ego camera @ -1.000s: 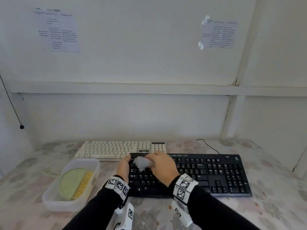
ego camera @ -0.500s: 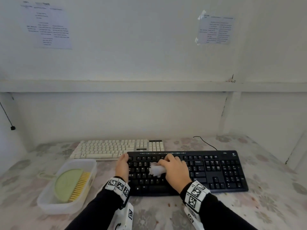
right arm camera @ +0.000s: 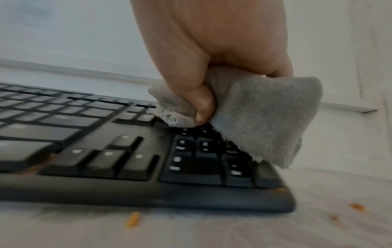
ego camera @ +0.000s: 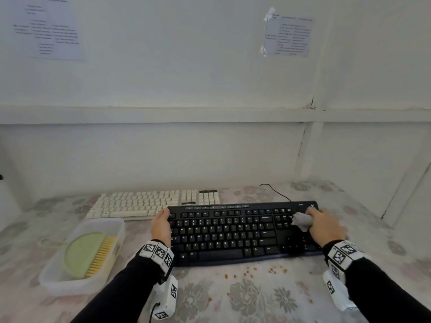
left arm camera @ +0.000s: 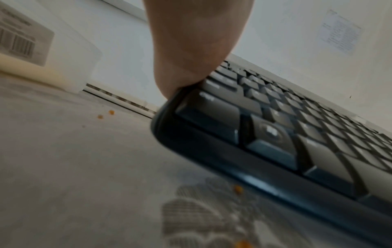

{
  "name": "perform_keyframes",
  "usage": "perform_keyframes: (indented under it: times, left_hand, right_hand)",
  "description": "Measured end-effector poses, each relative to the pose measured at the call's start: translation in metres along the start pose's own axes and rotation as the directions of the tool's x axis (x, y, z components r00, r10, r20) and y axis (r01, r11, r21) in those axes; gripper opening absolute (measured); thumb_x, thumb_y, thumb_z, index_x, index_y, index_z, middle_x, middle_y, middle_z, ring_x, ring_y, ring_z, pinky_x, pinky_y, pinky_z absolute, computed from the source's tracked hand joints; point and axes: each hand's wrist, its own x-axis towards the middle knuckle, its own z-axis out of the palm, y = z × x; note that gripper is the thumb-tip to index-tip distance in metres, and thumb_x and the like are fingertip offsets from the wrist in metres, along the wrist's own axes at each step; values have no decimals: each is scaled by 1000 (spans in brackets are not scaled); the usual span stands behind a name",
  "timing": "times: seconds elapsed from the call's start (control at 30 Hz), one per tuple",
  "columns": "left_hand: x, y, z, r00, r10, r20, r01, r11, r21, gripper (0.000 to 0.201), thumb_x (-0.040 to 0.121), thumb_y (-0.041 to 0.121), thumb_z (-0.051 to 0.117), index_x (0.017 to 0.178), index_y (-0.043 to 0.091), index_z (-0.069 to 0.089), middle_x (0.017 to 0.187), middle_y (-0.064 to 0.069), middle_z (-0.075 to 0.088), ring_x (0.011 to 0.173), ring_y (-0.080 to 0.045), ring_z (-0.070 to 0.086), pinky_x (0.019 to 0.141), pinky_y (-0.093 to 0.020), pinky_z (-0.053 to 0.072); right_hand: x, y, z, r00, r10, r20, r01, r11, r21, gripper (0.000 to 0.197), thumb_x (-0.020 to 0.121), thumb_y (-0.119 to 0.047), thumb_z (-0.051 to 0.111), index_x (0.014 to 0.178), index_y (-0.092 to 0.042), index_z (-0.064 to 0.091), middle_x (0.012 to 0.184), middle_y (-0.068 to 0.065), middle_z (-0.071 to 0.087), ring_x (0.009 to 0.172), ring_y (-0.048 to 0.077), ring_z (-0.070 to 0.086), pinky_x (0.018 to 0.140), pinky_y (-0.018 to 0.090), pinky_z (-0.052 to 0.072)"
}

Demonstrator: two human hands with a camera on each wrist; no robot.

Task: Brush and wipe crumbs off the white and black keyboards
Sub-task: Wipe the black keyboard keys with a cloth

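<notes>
The black keyboard (ego camera: pixel 233 231) lies near the front of the table, with the white keyboard (ego camera: pixel 140 203) behind it to the left. My right hand (ego camera: pixel 326 227) grips a crumpled grey cloth (ego camera: pixel 302 220) and presses it on the keys at the black keyboard's right end. In the right wrist view the cloth (right arm camera: pixel 265 120) hangs from my fingers (right arm camera: pixel 203 104) over the number pad of the keyboard (right arm camera: pixel 106 151). My left hand (ego camera: pixel 161 226) rests flat against the black keyboard's left edge (left arm camera: pixel 169 117). Orange crumbs (ego camera: pixel 251 272) lie on the tablecloth just in front of it.
A clear plastic tub (ego camera: pixel 53 276) at the front left holds a green brush with yellow bristles (ego camera: pixel 88 255). A black cable (ego camera: pixel 275 192) runs from the black keyboard toward the back wall. Walls close off the back and right.
My right hand has swept the cloth rightward across the black keyboard, from its left-middle keys to its right end. My left hand has stayed at the keyboard's left edge.
</notes>
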Motion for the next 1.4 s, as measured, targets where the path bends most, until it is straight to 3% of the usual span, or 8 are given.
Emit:
perform_keyframes:
  times: [0.13,0.33,0.5,0.6,0.8,1.03,1.13,1.4]
  left_hand:
    - [10,-8,-2,1000,-7,29,8,1000,-26,61,83,40,52,136,11,48,140,-5,50,130,-24,45,111,-47,32]
    - [53,-44,-14,997,-58,59,61,997,-50,88,52,61,60,128,19,55,132,-2,57,124,-25,51,107,-49,36]
    - [35,-26,-11,992,-96,82,105,989,-105,74,61,54,64,119,10,60,124,-12,62,116,-32,57,103,-50,41]
    - [9,-6,-7,991,-88,99,100,987,-125,25,87,32,56,94,8,61,100,-21,61,95,-38,61,89,-47,48]
    - [13,-7,-7,982,-131,139,153,975,-160,19,99,20,43,92,10,58,91,-20,60,75,-32,59,72,-41,48]
    - [9,-7,-7,989,-104,103,110,992,-60,30,93,31,47,105,8,63,114,-18,63,105,-34,60,98,-54,44]
    - [26,-19,-12,992,-87,86,92,994,-58,67,72,49,58,129,14,54,133,-9,57,122,-29,52,107,-52,36]
    - [62,-44,-23,995,-70,75,74,996,-46,96,53,61,62,137,17,46,141,-4,49,130,-26,45,109,-51,32]
  right_hand:
    - [5,-5,-3,999,8,-50,-5,998,60,28,83,-4,48,102,-23,53,103,10,57,83,28,52,74,34,42]
    - [-21,-99,21,871,-488,-57,492,864,105,39,87,-16,56,122,-32,56,118,-3,56,105,18,55,93,38,46]
    - [-60,-183,53,696,-698,166,675,716,180,34,92,-21,49,124,-31,48,112,1,52,105,24,53,84,39,46]
    - [-73,-212,66,644,-737,203,733,671,111,32,91,-20,47,123,-21,46,116,4,54,106,27,55,82,40,46]
    - [-82,-212,75,558,-780,284,816,578,-18,45,95,-19,45,137,-30,36,117,8,44,95,33,59,63,35,34]
    - [-68,-167,58,638,-714,286,746,666,-2,38,91,-20,48,125,-37,52,93,-6,34,95,26,57,57,26,32]
    - [-55,-138,51,706,-660,259,681,732,10,34,88,-20,51,118,-35,54,93,-9,34,95,21,57,65,27,36]
    - [-25,-49,21,902,-390,185,411,907,-92,29,83,-13,52,104,-33,57,93,-11,37,82,9,42,76,30,44]
